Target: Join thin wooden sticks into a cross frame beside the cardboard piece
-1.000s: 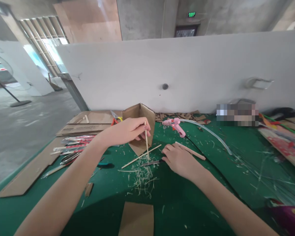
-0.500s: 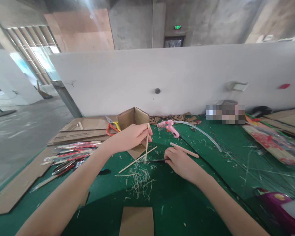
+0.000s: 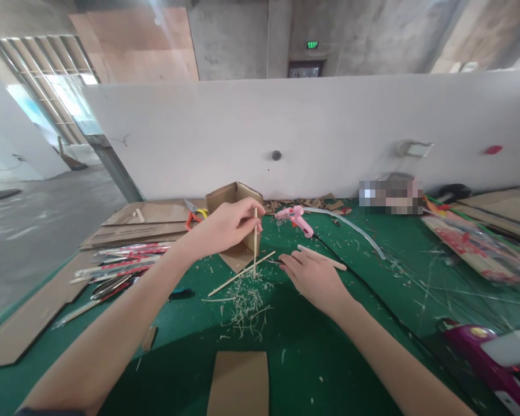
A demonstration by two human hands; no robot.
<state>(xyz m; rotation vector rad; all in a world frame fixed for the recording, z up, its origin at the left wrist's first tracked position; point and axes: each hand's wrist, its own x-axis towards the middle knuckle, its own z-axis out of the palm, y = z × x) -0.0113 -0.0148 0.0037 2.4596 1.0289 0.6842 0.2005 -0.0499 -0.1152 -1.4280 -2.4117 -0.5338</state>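
Observation:
My left hand (image 3: 236, 224) pinches the top of a thin wooden stick (image 3: 255, 248) and holds it upright, its lower end close to the table. My right hand (image 3: 312, 280) is closed on a slim blade-like tool (image 3: 274, 262); its tip points left toward the stick, and most of it is hidden by the fingers. A second thin stick (image 3: 227, 283) lies slantwise beside the upright one. Curly pale shavings (image 3: 245, 312) are scattered below. Just behind my right hand rests a thicker pale rod (image 3: 331, 261).
An open cardboard box (image 3: 221, 196) stands behind my left hand, with scissors (image 3: 193, 218) at its left. A pink glue gun (image 3: 302, 222) trails a black cord. Wrapped sticks (image 3: 125, 263) lie left, a cardboard piece (image 3: 239, 384) in front, a purple device (image 3: 476, 352) right.
My right hand has changed its pose, and less of the tool shows. The stick in my left hand now stands straighter. The whole view has shifted slightly.

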